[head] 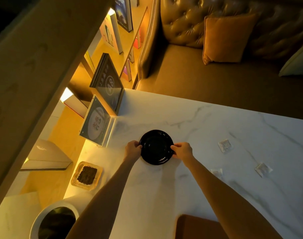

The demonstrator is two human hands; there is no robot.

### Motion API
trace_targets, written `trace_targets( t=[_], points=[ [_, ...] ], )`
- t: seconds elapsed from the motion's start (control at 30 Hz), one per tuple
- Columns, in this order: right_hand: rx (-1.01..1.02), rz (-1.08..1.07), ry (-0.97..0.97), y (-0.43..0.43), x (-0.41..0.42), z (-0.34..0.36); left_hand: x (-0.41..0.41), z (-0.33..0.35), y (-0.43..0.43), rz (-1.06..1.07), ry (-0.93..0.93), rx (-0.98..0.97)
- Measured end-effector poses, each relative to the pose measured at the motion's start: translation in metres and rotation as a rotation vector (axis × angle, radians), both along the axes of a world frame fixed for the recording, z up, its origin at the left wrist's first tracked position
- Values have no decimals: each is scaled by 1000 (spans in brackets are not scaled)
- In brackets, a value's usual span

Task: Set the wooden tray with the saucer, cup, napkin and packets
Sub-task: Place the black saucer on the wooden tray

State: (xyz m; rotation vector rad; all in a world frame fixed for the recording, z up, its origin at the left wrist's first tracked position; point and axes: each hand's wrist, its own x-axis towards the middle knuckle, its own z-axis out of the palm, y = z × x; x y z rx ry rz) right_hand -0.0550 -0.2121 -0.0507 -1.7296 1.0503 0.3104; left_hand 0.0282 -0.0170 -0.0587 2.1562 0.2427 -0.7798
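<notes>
At the lower left of the frame a white bin (37,219) and a square glass dish (87,175) of dark crumbs sit at the table's edge. Above them stands a clear sign holder (97,125). None of these belongs to the job.

Just left of centre the left hand (132,149) pinches the left rim of the saucer (156,147), its fingers curled over the edge. The saucer is round, black and glossy with a shallow well, and it lies flat at mid-frame on the white marble table (199,118) (whether it is resting there or just lifted clear I cannot tell). The right hand (183,150) pinches the opposite rim in the same way, so the grip is even, one hand on each side.

A rounded brown slab (195,226) at the bottom edge, right of centre, is probably a corner of the wooden tray. If so, it lies straight down the frame from the saucer, toward the person and nearer the right forearm. The carry would then be a short pull back and slightly right. Being round, the saucer has no long axis to line up.

Further right three pale packets lie well apart on the marble: one (225,145) level with the saucer, two lower (216,173) (263,169). No cup or napkin is in view.
</notes>
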Motion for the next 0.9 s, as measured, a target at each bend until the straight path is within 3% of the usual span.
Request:
trace_targets(
  t=[0.6,0.9],
  points=[
    [-42,59,-131,-5,-87,63,-77,60,8,-72,-73,-101],
    [-86,7,-186,-7,-207,103,-183,93,1,-138,-104,-148]
  ],
)
